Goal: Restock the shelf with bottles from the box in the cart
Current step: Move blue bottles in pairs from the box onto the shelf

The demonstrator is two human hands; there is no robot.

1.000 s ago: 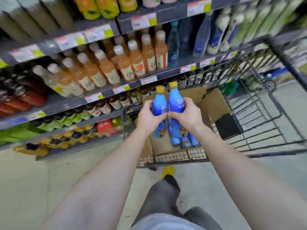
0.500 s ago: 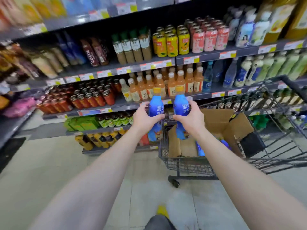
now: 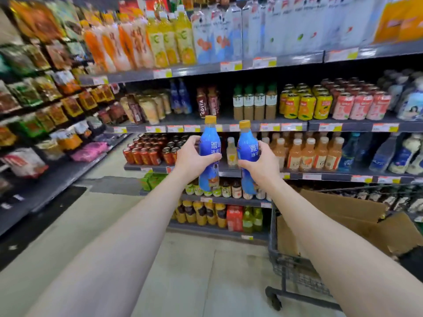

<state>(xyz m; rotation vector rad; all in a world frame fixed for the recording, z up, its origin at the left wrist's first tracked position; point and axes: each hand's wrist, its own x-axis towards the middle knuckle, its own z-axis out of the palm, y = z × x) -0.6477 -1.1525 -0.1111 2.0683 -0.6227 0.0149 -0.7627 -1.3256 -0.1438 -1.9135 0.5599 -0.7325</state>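
Observation:
My left hand [image 3: 192, 160] grips a blue bottle with a yellow cap [image 3: 208, 143], held upright in front of the drinks shelves. My right hand [image 3: 261, 164] grips a second blue bottle [image 3: 247, 147] of the same kind, a short gap to its right. Both bottles hang in the air level with the middle shelf [image 3: 251, 127]. Two similar blue bottles [image 3: 180, 97] stand at the back of that shelf, up and to the left. The open cardboard box [image 3: 343, 209] sits in the dark wire cart [image 3: 288, 268] at the lower right.
Shelves of juice bottles, cans and coffee drinks fill the wall ahead. A second rack with snack bags [image 3: 45, 106] runs along the left. The pale tiled floor [image 3: 183, 271] lies between me and the shelves, with the cart close on the right.
Both hands have lifted the two bottles up out of the cart's box and toward the shelves. The bottles have drawn slightly apart. My view has tilted up and turned left.

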